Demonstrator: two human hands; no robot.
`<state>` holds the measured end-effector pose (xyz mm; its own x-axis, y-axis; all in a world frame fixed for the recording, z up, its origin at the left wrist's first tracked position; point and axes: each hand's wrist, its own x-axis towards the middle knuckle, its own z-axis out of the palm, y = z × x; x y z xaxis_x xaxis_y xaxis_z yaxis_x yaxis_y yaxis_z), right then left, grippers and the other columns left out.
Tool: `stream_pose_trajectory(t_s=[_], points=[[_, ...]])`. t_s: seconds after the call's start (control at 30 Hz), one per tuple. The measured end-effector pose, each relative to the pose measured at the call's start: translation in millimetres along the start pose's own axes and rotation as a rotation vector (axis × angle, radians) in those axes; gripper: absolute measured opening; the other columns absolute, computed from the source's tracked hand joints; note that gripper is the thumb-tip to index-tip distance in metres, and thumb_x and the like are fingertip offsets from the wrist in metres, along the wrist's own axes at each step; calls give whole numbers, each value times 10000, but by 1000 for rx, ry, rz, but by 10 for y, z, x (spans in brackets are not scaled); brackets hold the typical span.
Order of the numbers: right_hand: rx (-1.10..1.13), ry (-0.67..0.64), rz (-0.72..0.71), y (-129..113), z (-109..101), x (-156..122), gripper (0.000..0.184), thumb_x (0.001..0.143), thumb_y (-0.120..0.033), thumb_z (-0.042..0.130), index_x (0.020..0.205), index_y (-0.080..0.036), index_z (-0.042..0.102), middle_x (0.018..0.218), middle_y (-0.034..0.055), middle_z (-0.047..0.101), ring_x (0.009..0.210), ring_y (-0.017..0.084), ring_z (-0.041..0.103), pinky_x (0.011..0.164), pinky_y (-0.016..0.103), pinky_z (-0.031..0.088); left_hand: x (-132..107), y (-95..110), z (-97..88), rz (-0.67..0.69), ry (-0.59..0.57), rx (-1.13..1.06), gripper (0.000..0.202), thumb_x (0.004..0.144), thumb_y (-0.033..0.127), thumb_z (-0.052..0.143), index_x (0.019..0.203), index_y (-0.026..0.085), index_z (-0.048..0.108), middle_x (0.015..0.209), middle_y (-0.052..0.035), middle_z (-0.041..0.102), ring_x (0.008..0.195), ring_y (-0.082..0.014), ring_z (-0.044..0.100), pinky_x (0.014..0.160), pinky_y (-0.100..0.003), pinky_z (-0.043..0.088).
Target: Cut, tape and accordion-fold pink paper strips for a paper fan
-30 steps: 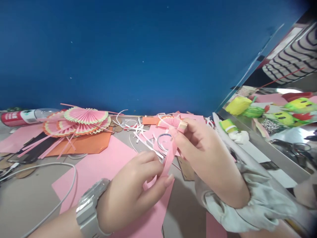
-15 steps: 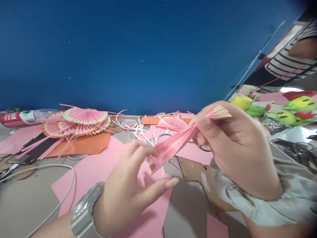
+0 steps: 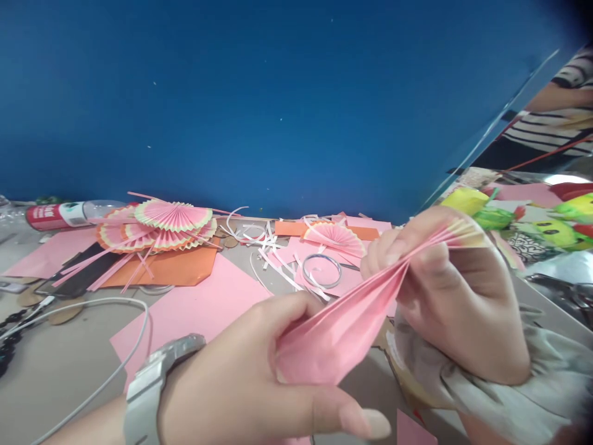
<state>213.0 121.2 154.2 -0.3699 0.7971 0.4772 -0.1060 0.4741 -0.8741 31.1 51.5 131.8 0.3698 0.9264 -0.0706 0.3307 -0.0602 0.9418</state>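
Note:
A pink pleated paper (image 3: 343, 334) with a pale yellow-green edge spreads like a fan between my hands. My right hand (image 3: 467, 303) pinches its gathered folds between thumb and fingers, and the yellowish end sticks out past the grip. The paper's wider end meets my left hand (image 3: 241, 377), lying in the gap between thumb and forefinger. The left thumb is stretched out below the paper, apart from the fingers, whose tips are hidden behind it. A grey watch (image 3: 152, 389) is on my left wrist.
Finished paper rosettes (image 3: 171, 225) lie on orange paper (image 3: 171, 266) at left, near a bottle (image 3: 60, 214). A silver ring (image 3: 322, 271), white paper strips (image 3: 252, 233) and a half-round fan (image 3: 333, 238) lie behind my hands. A white cable (image 3: 143, 334) crosses the table. A person in stripes (image 3: 537, 136) is at right.
My left hand has moved right, up against the paper's wide end. The paper is fanned out wider and sits nearer the camera. My right hand keeps its pinch, shifted slightly right.

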Motion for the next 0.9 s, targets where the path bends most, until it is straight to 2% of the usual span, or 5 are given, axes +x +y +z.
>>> stream_pose_trajectory(t_s=[0.17, 0.4, 0.5, 0.8, 0.9], points=[[113, -77, 55, 18, -37, 24, 196, 838, -414, 543, 742, -243, 558, 586, -42, 455, 448, 99, 411, 407, 274, 300, -4, 24, -34, -42, -92, -251, 303, 865, 471, 433, 796, 210, 571, 771, -4, 528, 745, -136, 504, 675, -241, 461], [197, -248, 128, 23, -69, 64, 193, 842, -413, 535, 740, -258, 588, 523, -49, 452, 438, 98, 413, 404, 247, 306, 33, -24, 19, -148, -331, -636, 278, 818, 484, 510, 792, 210, 555, 725, -10, 488, 645, -126, 458, 620, -253, 422], [194, -261, 129, 20, -79, 70, 184, 847, -404, 532, 746, -259, 586, 521, -48, 461, 439, 101, 422, 413, 252, 319, 40, -42, -4, -125, -445, -626, 248, 842, 435, 495, 764, 200, 502, 691, 12, 437, 599, -106, 390, 578, -231, 359], [258, -199, 116, 62, -78, 73, 201, 858, -407, 517, 753, -247, 580, 526, -56, 426, 448, 89, 360, 422, 249, 287, 15, -81, 91, -24, -223, -518, 319, 865, 423, 479, 671, 173, 442, 617, 34, 360, 557, -79, 315, 494, -204, 272], [317, -199, 64, 92, -66, 81, 199, 860, -378, 529, 751, -221, 586, 509, -59, 397, 435, 81, 330, 407, 239, 283, 65, -168, 136, 40, -274, -679, 384, 856, 474, 460, 632, 168, 399, 578, 35, 354, 513, -74, 295, 489, -227, 254]])
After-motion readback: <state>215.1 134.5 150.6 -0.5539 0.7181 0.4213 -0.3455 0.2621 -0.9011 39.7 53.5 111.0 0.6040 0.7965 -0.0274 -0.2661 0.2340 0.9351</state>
